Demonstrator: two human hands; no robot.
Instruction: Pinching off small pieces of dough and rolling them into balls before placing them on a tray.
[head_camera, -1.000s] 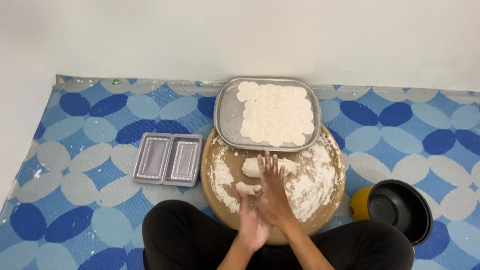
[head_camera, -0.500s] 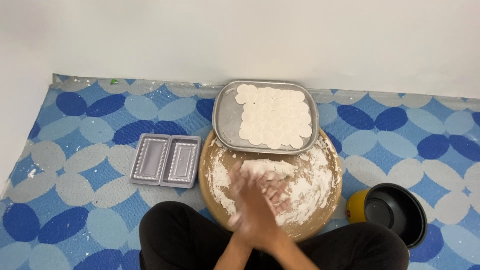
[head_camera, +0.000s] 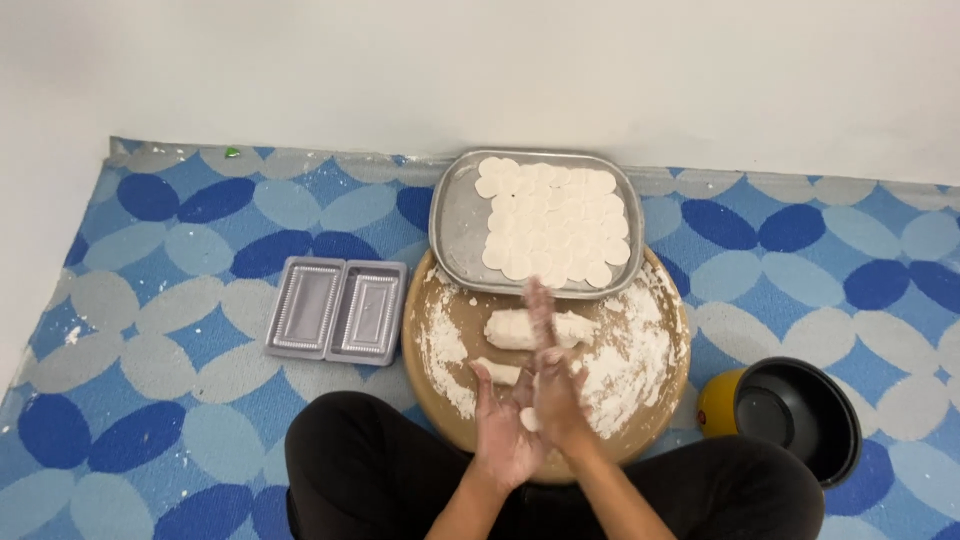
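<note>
Head view shows the left hand (head_camera: 503, 432) and right hand (head_camera: 556, 385) pressed palm to palm around a small dough piece (head_camera: 527, 419), fingers narrow. They hover over a floured round board (head_camera: 440, 340) bearing a dough log (head_camera: 515, 328); beyond it, a metal tray (head_camera: 455, 225) of flat discs.

my right hand (head_camera: 552, 372) is motion-blurred, its fingertips smeared. it covers most of the dough piece (head_camera: 527, 418) pressed against my left hand (head_camera: 503, 430). my knees run off the bottom edge, and the metal tray (head_camera: 458, 215) hides the board's (head_camera: 440, 375) far rim.
</note>
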